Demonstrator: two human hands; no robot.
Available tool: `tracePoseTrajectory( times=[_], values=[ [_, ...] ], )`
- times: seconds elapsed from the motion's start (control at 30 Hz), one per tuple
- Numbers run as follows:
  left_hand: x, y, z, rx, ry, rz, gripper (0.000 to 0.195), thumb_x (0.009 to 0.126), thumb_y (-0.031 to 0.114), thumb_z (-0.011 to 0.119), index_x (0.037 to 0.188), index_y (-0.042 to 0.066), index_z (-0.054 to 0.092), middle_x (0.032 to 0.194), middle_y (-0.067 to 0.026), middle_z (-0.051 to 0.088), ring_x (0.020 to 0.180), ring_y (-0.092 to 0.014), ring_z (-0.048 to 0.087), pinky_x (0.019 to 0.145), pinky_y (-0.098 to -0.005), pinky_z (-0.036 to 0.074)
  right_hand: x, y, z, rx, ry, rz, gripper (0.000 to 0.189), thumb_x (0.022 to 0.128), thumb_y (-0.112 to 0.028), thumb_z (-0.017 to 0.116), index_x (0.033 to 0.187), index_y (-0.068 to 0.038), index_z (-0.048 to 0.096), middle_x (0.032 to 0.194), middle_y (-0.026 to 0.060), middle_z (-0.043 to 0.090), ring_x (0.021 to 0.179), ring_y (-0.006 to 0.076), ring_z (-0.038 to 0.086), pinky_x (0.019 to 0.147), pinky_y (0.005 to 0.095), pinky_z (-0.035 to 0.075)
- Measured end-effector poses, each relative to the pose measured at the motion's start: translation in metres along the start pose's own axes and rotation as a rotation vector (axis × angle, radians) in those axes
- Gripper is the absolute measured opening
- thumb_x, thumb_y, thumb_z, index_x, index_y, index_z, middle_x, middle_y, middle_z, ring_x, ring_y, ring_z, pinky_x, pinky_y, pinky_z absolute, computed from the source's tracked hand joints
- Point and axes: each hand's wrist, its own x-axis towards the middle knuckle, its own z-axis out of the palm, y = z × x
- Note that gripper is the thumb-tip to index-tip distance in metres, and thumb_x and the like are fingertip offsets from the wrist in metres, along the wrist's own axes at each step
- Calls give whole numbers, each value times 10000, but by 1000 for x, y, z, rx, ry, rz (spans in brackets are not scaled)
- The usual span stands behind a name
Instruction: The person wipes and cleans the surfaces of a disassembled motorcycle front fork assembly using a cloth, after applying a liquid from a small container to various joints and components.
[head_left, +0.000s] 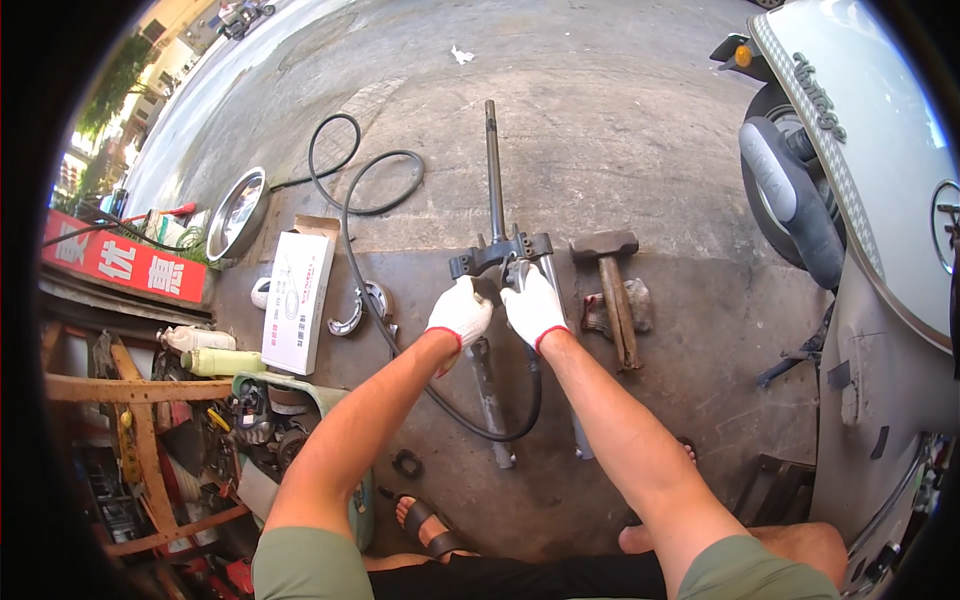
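A scooter front fork (495, 180) lies on the ground, its steering stem pointing away from me and its two legs towards me. My left hand (462, 309), in a white knit glove with a red cuff, is closed around a dark part just below the fork's clamp; that part is mostly covered by the glove. My right hand (535, 301), gloved alike, grips a grey metal tool head beside it. From under the right hand a black hose (538, 397) runs down, loops across the left fork leg and leads away to the far left. The tool looks like an air tool.
A sledgehammer (616, 300) lies on a rag at right. Brake shoes (367, 307), a white box (298, 300), a steel bowl (238, 216) and a green tub (360, 510) of parts stand left. A black ring (407, 463) lies near my foot. A scooter (885, 150) stands close on the right.
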Motion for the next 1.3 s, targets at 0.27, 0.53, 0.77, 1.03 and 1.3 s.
tracePoseTrajectory(
  times=[0.27, 0.53, 0.77, 1.03, 1.3],
  values=[
    [-16, -4, -20, 63, -29, -21, 457, 917, 249, 569, 1320, 34, 580, 1075, -260, 709, 1031, -406, 692, 895, -437, 538, -7, -9, 30, 31, 73, 59, 498, 906, -208, 651, 1308, 33, 484, 1133, 325, 660, 1102, 479, 633, 939, 520, 512],
    [-3, 0, -17, 73, -38, 54, 465, 899, 245, 585, 1316, 39, 584, 1073, -252, 707, 1021, -398, 687, 901, -431, 538, 6, 13, 26, 171, 102, -164, 454, 900, -168, 663, 1285, 22, 514, 1190, 283, 651, 1151, 442, 618, 988, 471, 495],
    [-8, -4, -29, 33, -48, 80, 464, 904, 247, 589, 1304, 13, 572, 1043, -233, 706, 969, -367, 696, 870, -412, 546, 3, -31, 5, 59, 263, -4, 434, 940, -184, 622, 1313, -9, 486, 1073, 304, 686, 1025, 477, 662, 899, 531, 516],
    [-11, -1, -34, -26, -59, 46, 451, 910, 231, 580, 1298, 3, 569, 1028, -222, 710, 931, -317, 699, 843, -386, 549, 21, -46, -9, -5, 129, 123, 436, 941, -180, 603, 1307, 18, 473, 1224, 349, 611, 1160, 461, 606, 966, 514, 490],
    [-10, -9, -43, -133, -2, 68, 457, 916, 303, 604, 1259, 0, 597, 1048, -215, 718, 973, -314, 702, 879, -376, 538, 19, -28, -3, 83, 319, -111, 450, 912, -145, 636, 1307, 23, 501, 1109, 277, 679, 1016, 414, 676, 885, 456, 537]
  ],
)
